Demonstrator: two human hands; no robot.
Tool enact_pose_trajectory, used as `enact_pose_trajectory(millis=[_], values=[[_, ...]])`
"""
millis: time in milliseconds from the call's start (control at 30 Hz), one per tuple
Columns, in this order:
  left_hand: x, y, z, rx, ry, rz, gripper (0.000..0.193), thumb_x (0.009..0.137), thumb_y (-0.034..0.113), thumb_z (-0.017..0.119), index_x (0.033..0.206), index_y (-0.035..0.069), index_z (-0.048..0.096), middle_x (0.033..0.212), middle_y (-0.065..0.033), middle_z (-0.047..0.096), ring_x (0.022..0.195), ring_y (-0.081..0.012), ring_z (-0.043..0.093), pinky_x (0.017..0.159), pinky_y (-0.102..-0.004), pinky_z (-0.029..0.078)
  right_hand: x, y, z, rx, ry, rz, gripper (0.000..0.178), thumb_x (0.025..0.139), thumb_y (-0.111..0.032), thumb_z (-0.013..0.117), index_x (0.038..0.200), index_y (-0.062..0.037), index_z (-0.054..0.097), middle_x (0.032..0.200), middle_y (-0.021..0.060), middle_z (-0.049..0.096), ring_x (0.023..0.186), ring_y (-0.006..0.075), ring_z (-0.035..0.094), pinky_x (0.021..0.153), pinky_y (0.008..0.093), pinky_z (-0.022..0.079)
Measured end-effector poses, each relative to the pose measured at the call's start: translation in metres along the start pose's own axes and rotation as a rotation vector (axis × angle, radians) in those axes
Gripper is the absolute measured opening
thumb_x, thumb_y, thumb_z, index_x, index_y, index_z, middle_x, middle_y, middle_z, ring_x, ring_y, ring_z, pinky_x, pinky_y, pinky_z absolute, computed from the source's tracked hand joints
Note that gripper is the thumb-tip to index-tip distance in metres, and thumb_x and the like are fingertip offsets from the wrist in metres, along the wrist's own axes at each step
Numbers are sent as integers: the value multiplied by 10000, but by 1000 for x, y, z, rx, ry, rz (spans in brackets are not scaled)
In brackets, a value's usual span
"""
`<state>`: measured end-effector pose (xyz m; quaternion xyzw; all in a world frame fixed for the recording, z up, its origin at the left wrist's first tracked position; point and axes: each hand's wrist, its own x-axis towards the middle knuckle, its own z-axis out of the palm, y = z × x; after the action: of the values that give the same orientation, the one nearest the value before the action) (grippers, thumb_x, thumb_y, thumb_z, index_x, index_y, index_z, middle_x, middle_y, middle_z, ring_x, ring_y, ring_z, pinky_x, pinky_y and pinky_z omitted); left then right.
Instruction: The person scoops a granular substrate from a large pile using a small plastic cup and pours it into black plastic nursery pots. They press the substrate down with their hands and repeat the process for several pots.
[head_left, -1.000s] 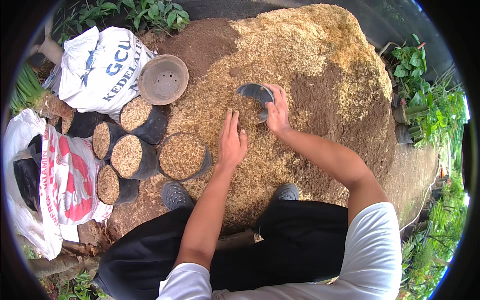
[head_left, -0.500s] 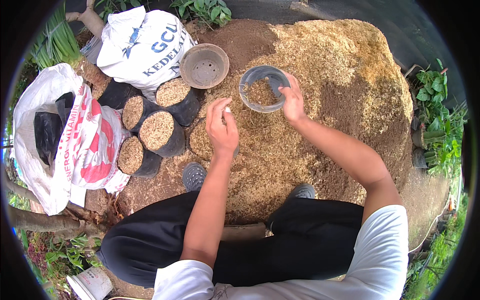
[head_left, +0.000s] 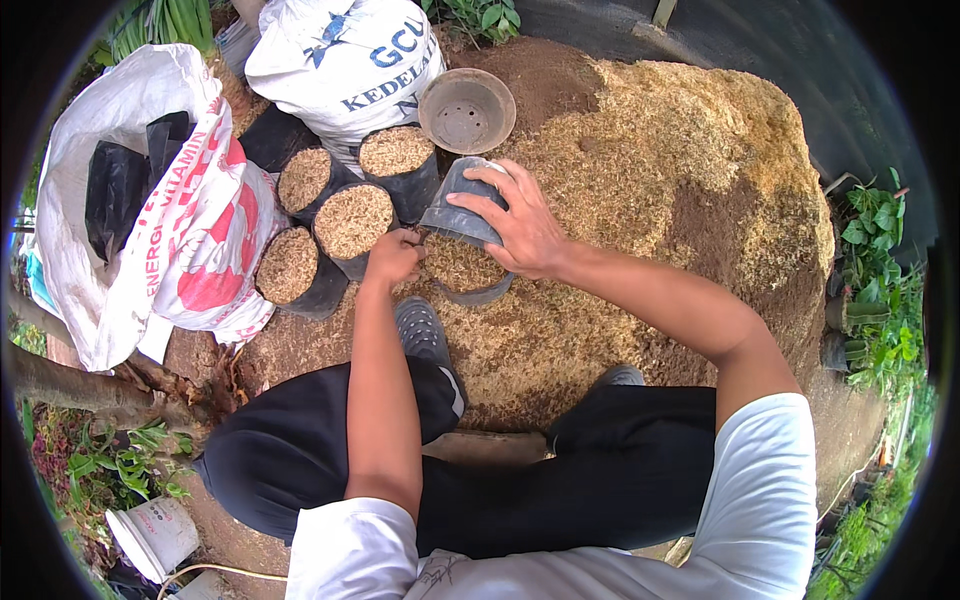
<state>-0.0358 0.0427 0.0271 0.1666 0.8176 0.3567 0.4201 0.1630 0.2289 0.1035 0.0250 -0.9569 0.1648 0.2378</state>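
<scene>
Beside a mound of soil and pale chaff [head_left: 720,130], the right hand [head_left: 530,230] grasps a tipped grey pot [head_left: 456,181] over a filled black bag [head_left: 485,295], the left hand [head_left: 397,256] curled near the bag's rim, its hold unclear.

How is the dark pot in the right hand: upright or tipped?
Tipped. The right hand holds the dark pot with its wide rim downward over the filled black bag; its inside is hidden.
</scene>
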Motion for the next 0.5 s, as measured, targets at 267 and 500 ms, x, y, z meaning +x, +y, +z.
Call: enact_pose_trajectory(millis=[267, 500], values=[[-8, 1, -3, -86, -62, 49, 322, 939, -51, 633, 1259, -29, 653, 932, -99, 727, 725, -176, 726, 619, -343, 647, 4, -17, 14, 13, 7, -153, 908, 696, -190, 917, 1511, -328, 539, 1569, 91, 425, 1451, 492, 342, 1164, 674, 354], [-1, -7, 2, -118, -58, 131, 333, 906, -23, 720, 1235, -28, 669, 866, -77, 712, 658, -164, 706, 596, -324, 608, 3, -13, 9, -7, -6, -139, 950, 663, -177, 934, 1512, -342, 540, 1579, 83, 418, 1466, 486, 331, 1161, 690, 353]])
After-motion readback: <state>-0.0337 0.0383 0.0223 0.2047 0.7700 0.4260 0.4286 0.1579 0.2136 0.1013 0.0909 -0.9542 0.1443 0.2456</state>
